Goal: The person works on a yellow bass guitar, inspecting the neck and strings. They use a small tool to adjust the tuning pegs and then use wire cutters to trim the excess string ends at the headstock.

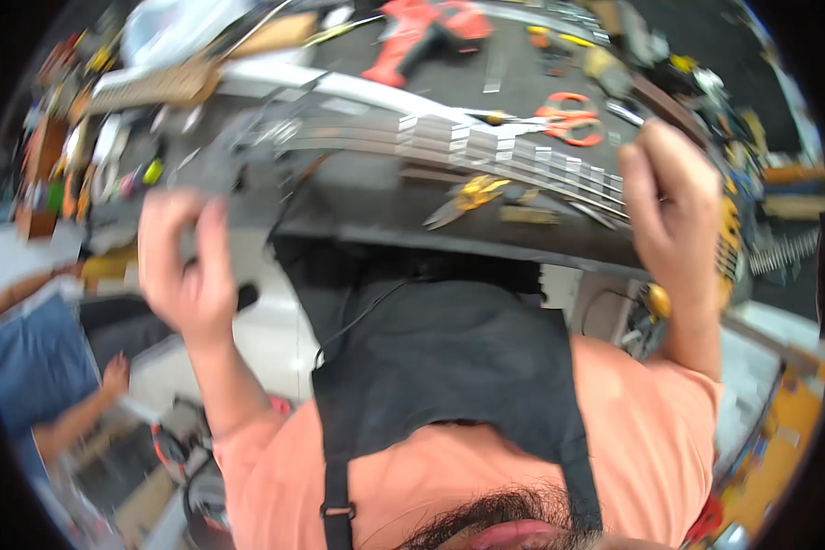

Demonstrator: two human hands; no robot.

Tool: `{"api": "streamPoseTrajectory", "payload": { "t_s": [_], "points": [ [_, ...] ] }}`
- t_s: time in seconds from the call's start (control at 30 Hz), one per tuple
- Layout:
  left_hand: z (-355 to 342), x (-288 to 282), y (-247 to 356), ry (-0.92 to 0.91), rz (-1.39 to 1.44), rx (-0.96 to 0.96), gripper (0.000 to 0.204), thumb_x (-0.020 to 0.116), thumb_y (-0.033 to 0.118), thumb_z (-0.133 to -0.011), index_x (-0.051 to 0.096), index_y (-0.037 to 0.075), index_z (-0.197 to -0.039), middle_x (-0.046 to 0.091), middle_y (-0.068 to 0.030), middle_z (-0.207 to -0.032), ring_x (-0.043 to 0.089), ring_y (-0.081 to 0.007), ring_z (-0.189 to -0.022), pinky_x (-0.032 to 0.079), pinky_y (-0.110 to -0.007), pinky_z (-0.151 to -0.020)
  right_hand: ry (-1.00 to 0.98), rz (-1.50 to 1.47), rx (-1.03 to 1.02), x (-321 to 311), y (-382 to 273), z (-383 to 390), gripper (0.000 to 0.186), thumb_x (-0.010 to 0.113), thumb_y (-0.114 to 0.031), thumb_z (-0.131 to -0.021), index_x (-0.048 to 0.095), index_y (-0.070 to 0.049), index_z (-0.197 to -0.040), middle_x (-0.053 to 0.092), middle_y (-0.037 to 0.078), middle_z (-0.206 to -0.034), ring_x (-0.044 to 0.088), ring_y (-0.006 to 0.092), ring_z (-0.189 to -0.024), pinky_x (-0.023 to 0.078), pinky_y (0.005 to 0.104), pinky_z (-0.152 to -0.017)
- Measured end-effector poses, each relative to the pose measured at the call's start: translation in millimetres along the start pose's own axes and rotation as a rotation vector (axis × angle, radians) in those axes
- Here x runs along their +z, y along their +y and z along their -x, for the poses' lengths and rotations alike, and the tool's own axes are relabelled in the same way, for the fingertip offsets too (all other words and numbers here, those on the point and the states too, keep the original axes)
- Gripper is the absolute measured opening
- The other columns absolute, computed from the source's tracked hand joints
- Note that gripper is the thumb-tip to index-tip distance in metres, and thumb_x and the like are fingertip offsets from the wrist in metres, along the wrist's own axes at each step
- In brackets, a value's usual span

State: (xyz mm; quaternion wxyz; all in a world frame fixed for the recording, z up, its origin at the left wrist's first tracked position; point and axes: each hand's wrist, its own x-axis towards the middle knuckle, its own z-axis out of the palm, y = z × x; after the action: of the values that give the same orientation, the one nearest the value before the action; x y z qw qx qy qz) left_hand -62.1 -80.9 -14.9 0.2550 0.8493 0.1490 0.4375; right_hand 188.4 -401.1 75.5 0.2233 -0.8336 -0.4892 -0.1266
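My left hand is raised at the bench's left front, blurred by motion. Its fingers curl toward the thumb with a small gap below; anything pinched there cannot be made out. My right hand is closed like a fist at the right end of a long fretted strip. That strip has lengthwise lines and bright crossbars, like a guitar fretboard, and is smeared. Whether my fingers grip it is unclear. Yellow-handled cutters lie in front of the strip, and orange-handled scissors lie behind it.
A red power tool lies at the back of the dark bench. A comb-like wooden piece and a pale plastic bag are at the back left. Another person in blue is beside me at the left.
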Motion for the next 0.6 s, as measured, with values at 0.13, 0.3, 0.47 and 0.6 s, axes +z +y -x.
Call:
{"api": "streamPoseTrajectory", "payload": {
  "t_s": [0.13, 0.3, 0.47, 0.6],
  "points": [
    [66, 41, 14, -0.135, -0.182, -0.288, 0.013, 0.07, 0.009, -0.105, 0.069, -0.004, -0.103, 0.069, -0.0094, -0.09, 0.06, -0.0199, -0.079, 0.051, -0.033, -0.076, 0.02, 0.245, 0.223, -13, 54, 90, 0.025, 0.076, -0.012, -0.095, 0.055, -0.003, -0.084, 0.055, 0.015, -0.081, 0.058, 0.0389, -0.079, 0.045, 0.048, -0.072],
    [67, 77, 13, -0.136, -0.211, -0.163, 0.028, 0.069, 0.019, -0.108, 0.067, -0.006, -0.096, 0.063, -0.0144, -0.08, 0.055, -0.0194, -0.07, 0.05, -0.035, -0.069, 0.055, 0.316, 0.37, -20, 104, 175, 0.023, 0.079, -0.011, -0.089, 0.064, -0.007, -0.105, 0.061, 0.011, -0.106, 0.06, 0.0359, -0.106, 0.048, 0.0471, -0.092],
    [55, 66, 6, -0.132, -0.396, -0.259, 0.042, 0.064, 0.027, -0.112, 0.056, -0.006, -0.088, 0.044, -0.016, -0.07, 0.036, -0.0236, -0.065, 0.038, -0.041, -0.059, 0.177, 0.313, 0.377, -26, 124, 193, 0.021, 0.082, -0.012, -0.087, 0.065, -0.008, -0.099, 0.063, 0.008, -0.105, 0.06, 0.0346, -0.106, 0.048, 0.0448, -0.091],
    [50, 70, 8, -0.127, -0.41, -0.195, 0.041, 0.061, 0.028, -0.113, 0.057, -0.007, -0.092, 0.048, -0.0183, -0.07, 0.04, -0.0264, -0.064, 0.04, -0.044, -0.06, 0.169, 0.349, 0.365, -31, 126, 197, 0.024, 0.084, -0.015, -0.085, 0.061, -0.009, -0.088, 0.061, 0.007, -0.099, 0.059, 0.0333, -0.101, 0.046, 0.0443, -0.089]
  ]
}}
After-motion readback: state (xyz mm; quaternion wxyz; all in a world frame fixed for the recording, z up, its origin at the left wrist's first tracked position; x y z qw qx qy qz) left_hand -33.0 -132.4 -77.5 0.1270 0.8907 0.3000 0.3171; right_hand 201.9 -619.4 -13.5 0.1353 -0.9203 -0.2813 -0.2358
